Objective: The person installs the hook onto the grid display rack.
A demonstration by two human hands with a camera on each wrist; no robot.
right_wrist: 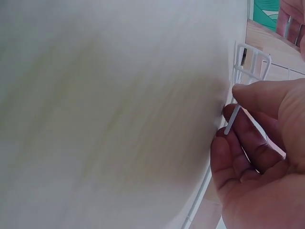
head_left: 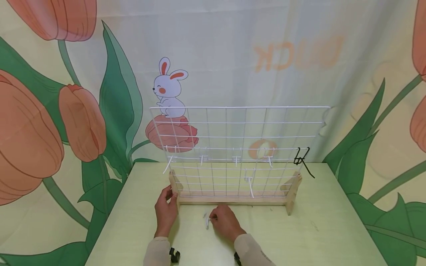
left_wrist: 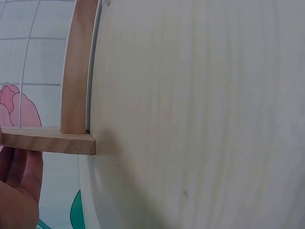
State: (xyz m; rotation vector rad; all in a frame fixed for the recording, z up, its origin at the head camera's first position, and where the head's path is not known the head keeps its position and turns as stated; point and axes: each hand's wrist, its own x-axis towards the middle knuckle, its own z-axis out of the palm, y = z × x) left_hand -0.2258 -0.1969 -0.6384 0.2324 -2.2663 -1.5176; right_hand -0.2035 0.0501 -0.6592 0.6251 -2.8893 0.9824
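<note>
A white wire grid panel [head_left: 226,136] stands upright in a wooden stand [head_left: 233,203]. My left hand [head_left: 166,211] holds the stand's left side board [left_wrist: 47,141], fingers on its outer face. In front of the stand, close to the tabletop, my right hand [head_left: 227,223] pinches a small white wire hook [head_left: 206,221] between thumb and fingers. In the right wrist view the straight prong of the hook [right_wrist: 232,119] passes between the fingertips, and its looped end points away from the palm.
Several white hooks [head_left: 236,159] hang along the grid, one of them lower [head_left: 250,184]. At the right end hangs a black hook [head_left: 301,160]. The pale wood-grain table [head_left: 316,229] extends around the stand, with a printed tulip curtain [head_left: 213,55] behind.
</note>
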